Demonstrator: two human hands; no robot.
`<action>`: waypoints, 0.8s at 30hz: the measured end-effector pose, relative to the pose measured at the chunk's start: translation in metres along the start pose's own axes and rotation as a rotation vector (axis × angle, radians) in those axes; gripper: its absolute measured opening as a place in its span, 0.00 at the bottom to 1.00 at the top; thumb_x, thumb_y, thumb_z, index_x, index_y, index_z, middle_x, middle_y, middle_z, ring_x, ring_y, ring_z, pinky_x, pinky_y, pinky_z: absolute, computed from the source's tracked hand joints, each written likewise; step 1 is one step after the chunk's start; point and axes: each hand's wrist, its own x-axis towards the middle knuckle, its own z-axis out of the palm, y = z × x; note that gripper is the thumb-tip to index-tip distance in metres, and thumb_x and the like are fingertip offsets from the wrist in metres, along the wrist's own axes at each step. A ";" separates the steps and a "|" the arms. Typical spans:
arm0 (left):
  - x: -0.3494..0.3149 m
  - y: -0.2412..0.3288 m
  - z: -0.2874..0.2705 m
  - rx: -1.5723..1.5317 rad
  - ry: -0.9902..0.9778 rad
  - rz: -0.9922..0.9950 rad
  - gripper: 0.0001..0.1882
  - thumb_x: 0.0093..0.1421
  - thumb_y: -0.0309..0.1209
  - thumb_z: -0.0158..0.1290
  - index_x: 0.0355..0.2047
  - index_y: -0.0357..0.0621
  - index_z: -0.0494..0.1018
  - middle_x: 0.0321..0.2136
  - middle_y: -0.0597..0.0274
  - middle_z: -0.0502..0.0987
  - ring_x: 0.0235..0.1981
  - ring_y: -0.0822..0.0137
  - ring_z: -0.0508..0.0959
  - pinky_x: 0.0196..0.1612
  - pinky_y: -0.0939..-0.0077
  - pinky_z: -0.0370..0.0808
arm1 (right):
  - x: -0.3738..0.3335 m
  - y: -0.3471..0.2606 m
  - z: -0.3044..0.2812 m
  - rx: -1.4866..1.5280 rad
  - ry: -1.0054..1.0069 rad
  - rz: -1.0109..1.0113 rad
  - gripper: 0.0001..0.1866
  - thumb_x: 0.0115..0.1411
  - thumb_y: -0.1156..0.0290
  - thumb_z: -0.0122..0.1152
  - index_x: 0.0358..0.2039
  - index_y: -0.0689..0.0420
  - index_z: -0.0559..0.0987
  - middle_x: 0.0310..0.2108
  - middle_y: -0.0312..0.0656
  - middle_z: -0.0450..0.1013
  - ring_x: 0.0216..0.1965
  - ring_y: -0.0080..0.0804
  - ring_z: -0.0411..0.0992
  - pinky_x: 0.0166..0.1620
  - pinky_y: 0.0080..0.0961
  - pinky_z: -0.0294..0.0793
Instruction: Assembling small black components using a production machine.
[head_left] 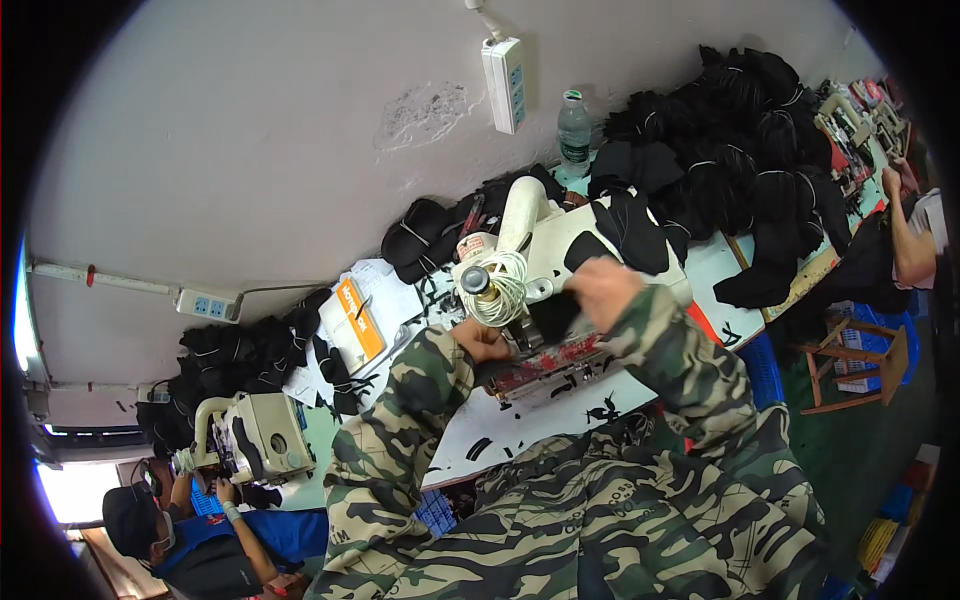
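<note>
A cream sewing machine [522, 215] stands in front of me, with a coil of white cord [505, 283] hung about its head and a worn red bed [545, 368] below. My left hand [483, 341] is at the left of the machine head, fingers bent; their tips are hidden behind the machine, so its grip does not show. To the right of the head, my right hand [604, 291] is smeared by motion. Its closed fingers hold a black fabric piece [553, 318] over the machine bed. More black cut pieces [628, 232] lie on the machine's cream top.
Tied black fabric bundles [740, 150] heap up at the back right, beside a plastic bottle [574, 135]. An orange-and-white notebook [352, 325] lies left. Black scraps dot the white table [460, 440]. Co-workers sit left [215, 545] and right [915, 240]; a wooden stool [860, 360] stands right.
</note>
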 end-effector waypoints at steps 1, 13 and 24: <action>-0.009 -0.017 -0.006 -0.132 -0.170 0.038 0.10 0.49 0.24 0.54 0.33 0.35 0.72 0.27 0.64 0.75 0.30 0.74 0.74 0.37 0.81 0.69 | 0.006 -0.010 -0.013 -0.035 0.155 -0.037 0.09 0.42 0.75 0.54 0.28 0.56 0.76 0.26 0.41 0.69 0.31 0.39 0.68 0.36 0.34 0.69; -0.021 0.004 0.037 -0.359 -0.225 0.062 0.06 0.53 0.26 0.53 0.30 0.36 0.70 0.26 0.68 0.71 0.28 0.80 0.69 0.32 0.87 0.65 | -0.049 -0.040 0.060 0.805 -0.528 0.293 0.13 0.52 0.65 0.56 0.29 0.64 0.76 0.22 0.44 0.73 0.24 0.28 0.71 0.29 0.23 0.69; -0.025 0.009 0.046 -0.380 -0.087 0.076 0.06 0.55 0.27 0.50 0.31 0.37 0.69 0.25 0.70 0.70 0.27 0.81 0.67 0.32 0.86 0.65 | -0.053 -0.040 0.066 0.962 -0.505 0.387 0.10 0.53 0.68 0.56 0.30 0.64 0.75 0.24 0.37 0.72 0.24 0.17 0.67 0.28 0.16 0.66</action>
